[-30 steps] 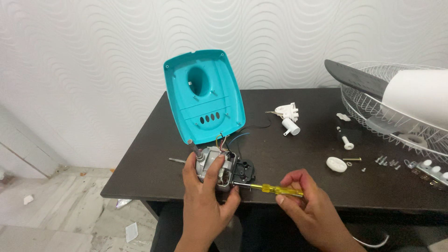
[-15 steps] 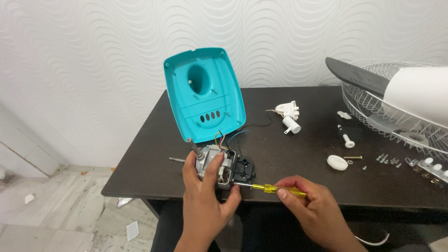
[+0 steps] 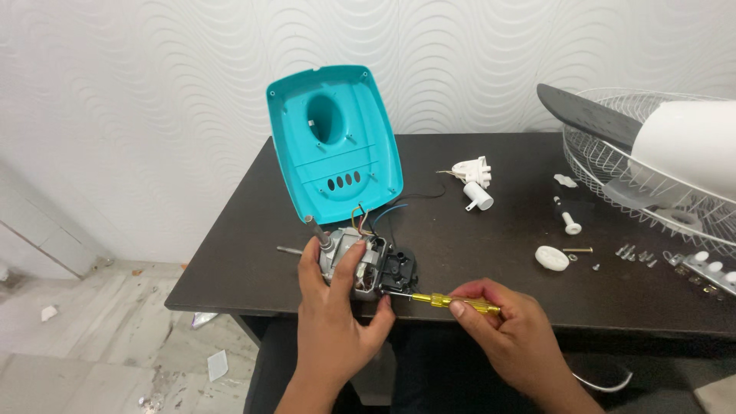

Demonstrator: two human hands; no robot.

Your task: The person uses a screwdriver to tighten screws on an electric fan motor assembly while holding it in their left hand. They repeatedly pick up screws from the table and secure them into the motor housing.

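My left hand (image 3: 335, 307) grips a small metal fan motor (image 3: 359, 261) with a black rear block (image 3: 399, 270) near the front edge of the dark table (image 3: 491, 230). My right hand (image 3: 502, 330) holds a yellow-handled screwdriver (image 3: 452, 302), its tip touching the motor's black block. Coloured wires (image 3: 377, 216) run from the motor up to a teal plastic housing (image 3: 335, 142) that stands tilted just behind it.
A white wire fan guard with a grey blade (image 3: 652, 165) lies at the right. White plastic parts (image 3: 475, 180), a round white knob (image 3: 551, 257), a peg (image 3: 568, 220) and loose screws (image 3: 632, 251) are scattered on the table's right half. Patterned wall behind; floor at the left.
My right hand has slid slightly along the screwdriver handle; the left hand and motor stay put.
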